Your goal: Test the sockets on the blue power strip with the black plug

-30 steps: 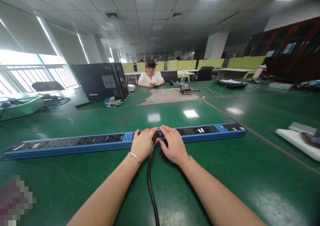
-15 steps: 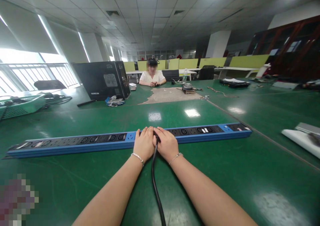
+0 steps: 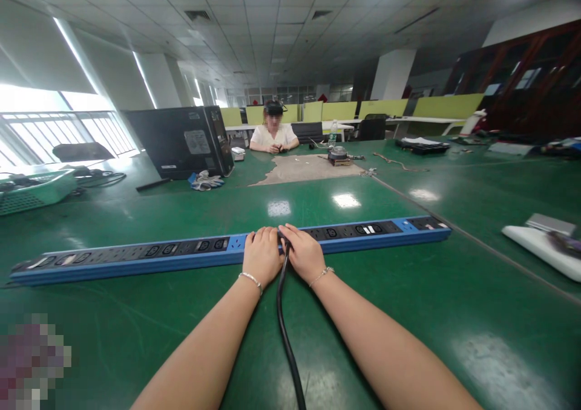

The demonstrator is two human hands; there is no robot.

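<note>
A long blue and black power strip point(image 3: 167, 259) lies across the green table. My left hand point(image 3: 262, 254) rests over its middle, fingers together on the strip's top and front edge. Right beside it, my right hand point(image 3: 302, 251) has its fingers closed around the head of a black cable point(image 3: 285, 325) at the strip. The cable runs from between my hands down toward the bottom of the view. The cable's plug is mostly hidden by my fingers.
Beyond the strip stand a black computer case point(image 3: 172, 141), gloves point(image 3: 206, 181) and a round metal part point(image 3: 337, 154). A green basket point(image 3: 39, 192) is at the left, a white device point(image 3: 542, 253) at the right. A person point(image 3: 273, 133) sits across the table point(image 3: 385, 313).
The view has shifted slightly. My right hand's fingers have moved a little on the cable head; my left hand stays on the strip.
</note>
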